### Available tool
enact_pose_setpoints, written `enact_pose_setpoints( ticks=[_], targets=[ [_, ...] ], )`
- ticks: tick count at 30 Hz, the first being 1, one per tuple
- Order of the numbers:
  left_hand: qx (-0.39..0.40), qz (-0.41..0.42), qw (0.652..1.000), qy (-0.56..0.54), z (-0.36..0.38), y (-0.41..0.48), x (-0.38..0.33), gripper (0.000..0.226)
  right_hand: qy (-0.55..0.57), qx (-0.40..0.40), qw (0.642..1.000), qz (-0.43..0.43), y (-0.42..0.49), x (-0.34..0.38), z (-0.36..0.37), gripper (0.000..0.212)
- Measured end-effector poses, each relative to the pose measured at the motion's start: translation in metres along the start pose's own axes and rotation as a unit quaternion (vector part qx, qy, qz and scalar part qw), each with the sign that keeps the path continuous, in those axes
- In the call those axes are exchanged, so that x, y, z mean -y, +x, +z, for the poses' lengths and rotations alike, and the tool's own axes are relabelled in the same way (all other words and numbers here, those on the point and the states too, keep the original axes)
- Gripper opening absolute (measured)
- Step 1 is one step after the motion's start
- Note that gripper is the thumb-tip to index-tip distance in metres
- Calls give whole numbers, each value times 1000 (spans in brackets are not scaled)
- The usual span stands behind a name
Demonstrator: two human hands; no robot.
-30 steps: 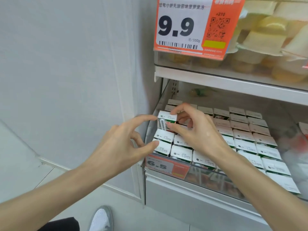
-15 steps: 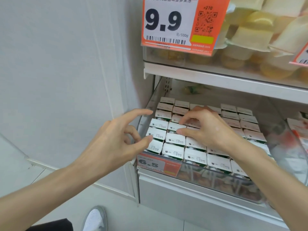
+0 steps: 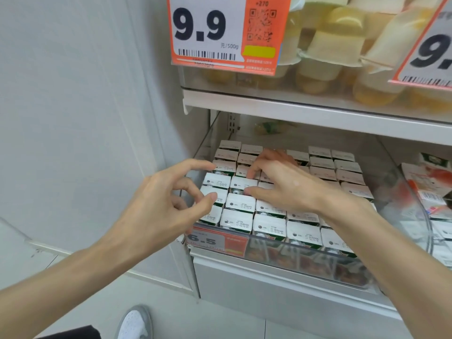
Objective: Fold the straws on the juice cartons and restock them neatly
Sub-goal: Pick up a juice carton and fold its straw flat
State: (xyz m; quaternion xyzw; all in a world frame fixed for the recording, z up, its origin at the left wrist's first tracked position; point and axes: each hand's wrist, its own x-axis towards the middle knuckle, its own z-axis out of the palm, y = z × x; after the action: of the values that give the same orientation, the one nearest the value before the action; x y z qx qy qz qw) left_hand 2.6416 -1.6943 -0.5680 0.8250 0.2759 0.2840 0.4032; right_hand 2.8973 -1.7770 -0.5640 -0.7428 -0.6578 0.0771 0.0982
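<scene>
White-topped cartons point(image 3: 269, 227) stand in close rows on a shelf point(image 3: 305, 261) behind a clear front lip, which carries an orange 6.5 tag point(image 3: 215, 241). The right hand point(image 3: 288, 184) lies over the middle rows, its fingers point(image 3: 253, 171) bent down onto the carton tops and the thumb touching one nearer the front. The left hand point(image 3: 156, 204) hovers at the shelf's left end, holding nothing, forefinger reaching towards the left column. Above hangs a 9.9 sign point(image 3: 220, 33) before pale cups point(image 3: 335, 42). A shoe point(image 3: 133, 324) shows on the floor below.
</scene>
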Motion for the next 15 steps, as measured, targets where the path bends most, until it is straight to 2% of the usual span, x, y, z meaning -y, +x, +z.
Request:
enact_pose_setpoints(
  ticks=[4,8,12,15],
  targets=[
    [-1,0,1000,-1,4,0,-5,32,17,-25,1000,-9,-5,2,-1,40],
    [-1,13,1000,3,8,3,-9,32,134,-95,986,-8,-17,4,-12,38],
    [-5,36,999,-3,15,10,-9,45,202,-184,961,-34,-33,9,-18,35],
    [12,49,999,4,22,16,-15,64,254,-219,941,-37,-49,14,-18,32]
  ],
)
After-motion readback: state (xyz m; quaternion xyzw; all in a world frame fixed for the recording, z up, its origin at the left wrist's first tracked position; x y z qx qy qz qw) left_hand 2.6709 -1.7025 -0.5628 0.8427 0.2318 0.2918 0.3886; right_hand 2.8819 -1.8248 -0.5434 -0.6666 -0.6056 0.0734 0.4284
